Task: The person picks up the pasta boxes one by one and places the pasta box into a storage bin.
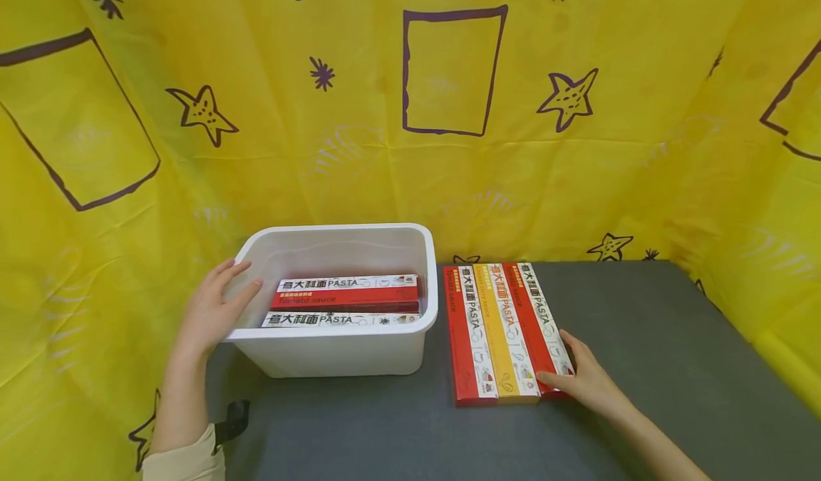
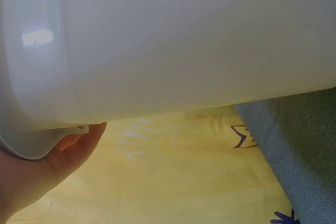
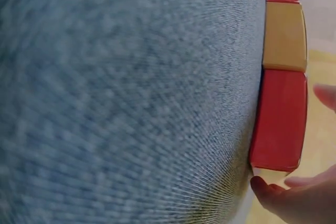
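Note:
My left hand [image 1: 214,308] grips the left rim of a white plastic bin [image 1: 333,353], with its thumb on the inner side; in the left wrist view its fingers [image 2: 84,142] hook under the lip. Pasta boxes [image 1: 346,300] lie inside the bin, red and white, labelled Tomato sauce. On the table, a red pasta box [image 1: 465,353], a yellow one [image 1: 507,331] and another red one [image 1: 535,317] lie side by side. My right hand [image 1: 590,378] is at the near end of the rightmost red box, fingers along its right side, thumb over its top.
A dark grey table [image 1: 346,431] carries the bin and boxes. Yellow cloth [image 1: 359,167] with drawn stars and squares hangs behind and on both sides. A black strap [image 1: 232,424] sticks out beside the left sleeve [image 1: 186,459].

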`<state>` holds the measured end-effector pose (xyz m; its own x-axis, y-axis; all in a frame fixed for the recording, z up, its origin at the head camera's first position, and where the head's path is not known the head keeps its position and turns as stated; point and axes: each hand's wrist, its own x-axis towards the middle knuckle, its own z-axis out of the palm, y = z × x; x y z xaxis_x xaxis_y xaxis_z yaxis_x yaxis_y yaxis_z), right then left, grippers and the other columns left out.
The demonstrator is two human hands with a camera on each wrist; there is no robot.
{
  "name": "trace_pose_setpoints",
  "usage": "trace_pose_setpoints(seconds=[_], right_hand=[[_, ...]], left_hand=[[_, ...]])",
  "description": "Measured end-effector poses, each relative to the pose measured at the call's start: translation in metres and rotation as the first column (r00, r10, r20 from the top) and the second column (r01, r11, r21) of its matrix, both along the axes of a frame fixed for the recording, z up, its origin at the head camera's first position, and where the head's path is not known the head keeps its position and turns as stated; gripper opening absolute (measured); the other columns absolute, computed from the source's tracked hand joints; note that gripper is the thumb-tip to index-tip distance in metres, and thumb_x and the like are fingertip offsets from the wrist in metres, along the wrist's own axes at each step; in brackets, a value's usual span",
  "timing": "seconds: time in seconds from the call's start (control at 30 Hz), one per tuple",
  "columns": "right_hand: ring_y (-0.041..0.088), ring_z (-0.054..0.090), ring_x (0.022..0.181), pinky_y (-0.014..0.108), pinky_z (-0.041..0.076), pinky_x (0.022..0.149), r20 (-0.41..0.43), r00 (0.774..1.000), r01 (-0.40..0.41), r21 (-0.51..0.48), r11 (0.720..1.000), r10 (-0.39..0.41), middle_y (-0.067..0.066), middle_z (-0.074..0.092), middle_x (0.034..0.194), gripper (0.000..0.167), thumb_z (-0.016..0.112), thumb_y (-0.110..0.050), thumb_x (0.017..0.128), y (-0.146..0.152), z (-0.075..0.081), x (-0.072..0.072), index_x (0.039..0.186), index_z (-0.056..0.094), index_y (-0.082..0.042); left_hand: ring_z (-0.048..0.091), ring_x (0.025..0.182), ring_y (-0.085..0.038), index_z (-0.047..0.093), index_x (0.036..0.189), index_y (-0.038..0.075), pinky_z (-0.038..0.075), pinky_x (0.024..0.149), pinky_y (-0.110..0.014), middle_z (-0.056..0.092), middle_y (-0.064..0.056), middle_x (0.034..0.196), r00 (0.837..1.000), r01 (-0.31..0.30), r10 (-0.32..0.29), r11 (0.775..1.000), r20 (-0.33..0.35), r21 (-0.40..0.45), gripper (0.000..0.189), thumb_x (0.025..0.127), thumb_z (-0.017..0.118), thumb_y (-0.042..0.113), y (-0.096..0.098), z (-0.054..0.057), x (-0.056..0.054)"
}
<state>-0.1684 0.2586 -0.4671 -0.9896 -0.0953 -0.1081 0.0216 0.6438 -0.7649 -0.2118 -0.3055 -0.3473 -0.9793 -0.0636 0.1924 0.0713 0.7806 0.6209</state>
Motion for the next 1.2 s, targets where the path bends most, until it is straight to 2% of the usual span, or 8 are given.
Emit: trace_pose_setpoints(seconds=[0.5, 1.07, 1.2], right_hand=[[0.040, 0.036, 0.122, 0.048, 0.039, 0.093, -0.008, 1.000, -0.017, -0.014, 1.000, 0.017, 0.032, 0.026, 0.143, 0.103, 0.076, -0.033, 0.080, -0.0008, -0.0057, 0.0007, 0.148, 0.014, 0.010], [0.041, 0.031, 0.125, 0.051, 0.036, 0.096, 0.008, 0.998, -0.058, -0.091, 0.994, 0.059, 0.032, 0.023, 0.144, 0.105, 0.075, -0.030, 0.082, 0.0020, -0.0087, -0.0026, 0.148, 0.006, 0.012], [0.040, 0.034, 0.124, 0.048, 0.037, 0.096, 0.003, 0.998, -0.063, -0.106, 0.992, 0.064, 0.032, 0.026, 0.142, 0.104, 0.075, -0.029, 0.082, 0.0022, -0.0081, -0.0025, 0.148, 0.006, 0.012]], left_hand=[[0.023, 0.136, -0.055, 0.044, 0.143, -0.002, 0.018, 0.103, -0.073, 0.027, -0.030, 0.152, 0.999, 0.011, -0.012, 1.000, -0.043, -0.010, 0.062, 0.099, 0.052, 0.041, -0.0009, -0.0013, -0.0004], [0.023, 0.135, -0.056, 0.044, 0.143, -0.002, 0.018, 0.102, -0.074, 0.028, -0.031, 0.151, 0.999, 0.011, -0.011, 1.000, -0.053, -0.005, 0.061, 0.099, 0.052, 0.039, -0.0007, -0.0024, -0.0003], [0.023, 0.135, -0.056, 0.043, 0.144, -0.001, 0.018, 0.102, -0.074, 0.027, -0.030, 0.152, 0.999, 0.003, -0.003, 1.000, -0.038, -0.006, 0.062, 0.099, 0.052, 0.041, -0.0011, -0.0024, -0.0004]])
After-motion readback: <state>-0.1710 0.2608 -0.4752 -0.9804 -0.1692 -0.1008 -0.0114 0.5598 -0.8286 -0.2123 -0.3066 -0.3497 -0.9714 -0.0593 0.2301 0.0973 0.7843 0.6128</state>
